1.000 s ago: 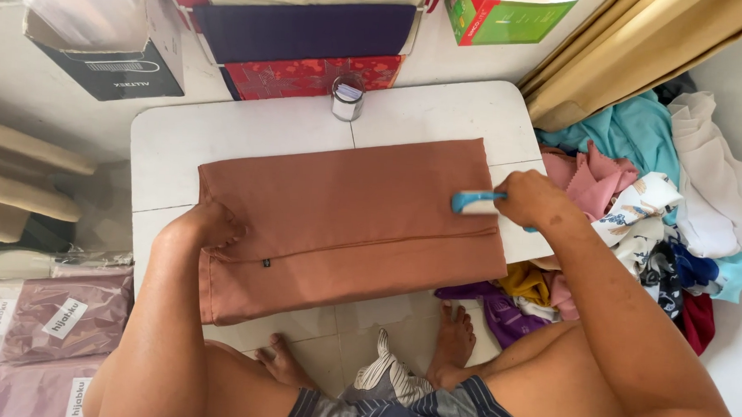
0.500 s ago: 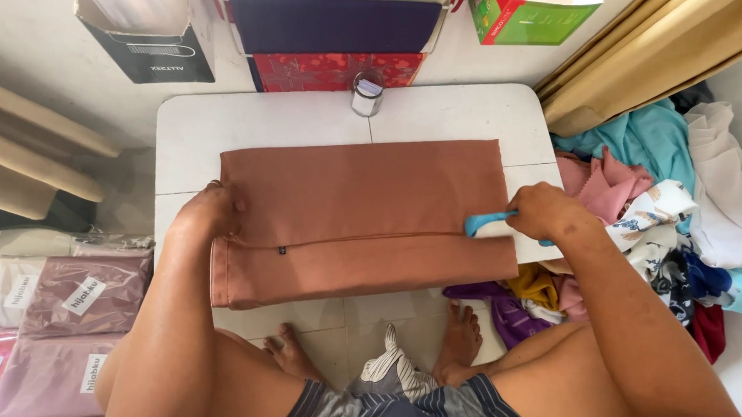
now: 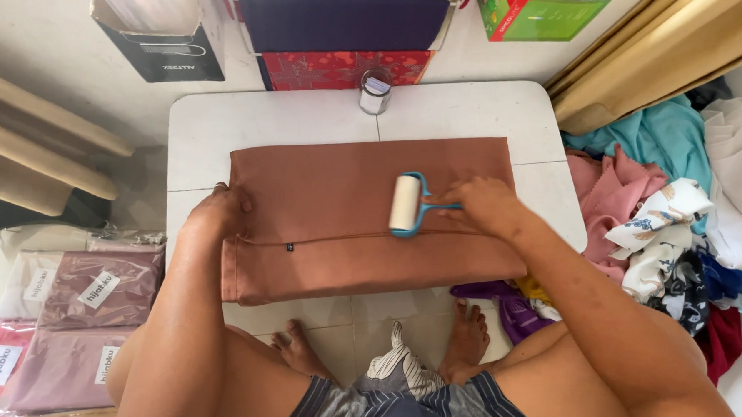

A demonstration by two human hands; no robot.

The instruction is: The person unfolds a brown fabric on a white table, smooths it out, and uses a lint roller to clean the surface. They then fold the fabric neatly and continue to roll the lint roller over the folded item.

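The brown folded cloth (image 3: 363, 208) is spread across the white table (image 3: 475, 109), its near edge hanging over. It is pinned flat at its left end by the left hand (image 3: 221, 214), no grip closed on anything. A lint roller (image 3: 406, 203) is clasped by its blue handle in the right hand (image 3: 484, 205), its white roll lying on the cloth's middle.

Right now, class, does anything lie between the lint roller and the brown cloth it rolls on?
Nothing visible does. The right hand holds the lint roller flat on the brown cloth, while the left hand presses the cloth's left edge on the white table.
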